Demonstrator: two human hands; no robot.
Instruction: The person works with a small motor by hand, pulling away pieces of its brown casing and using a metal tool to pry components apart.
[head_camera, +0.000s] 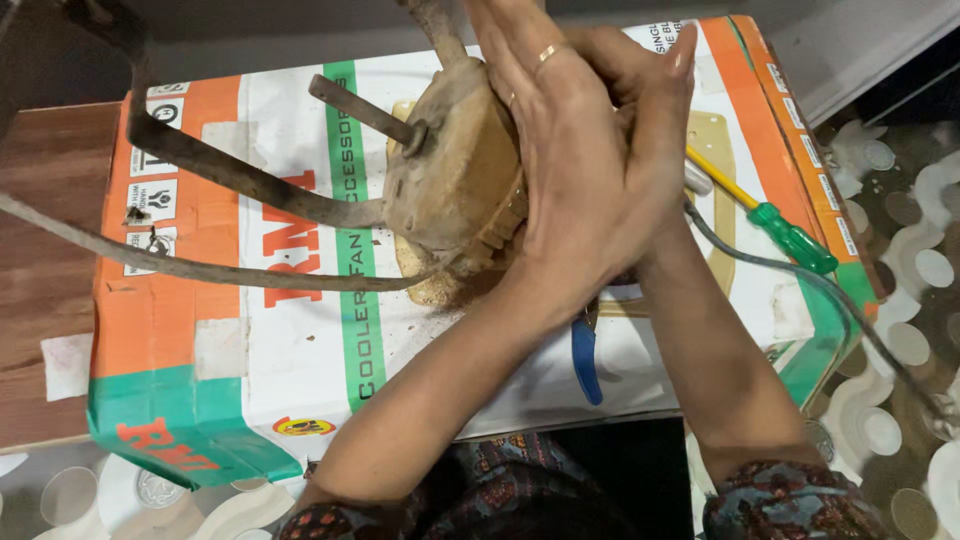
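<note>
Motor (455, 175), dusty, tan, round, sits mid-top of a printed cardboard box (250, 340). Left hand (570, 190) lies flat over its right side, fingers spread wide. Right hand (650, 110) presses just behind, mostly hidden; grip cannot be judged. Blue-handled pliers (587, 360) lie nearer, under the wrists. Green-handled screwdriver (790, 235) rests right. Rusty blades (230, 180) extend left.
</note>
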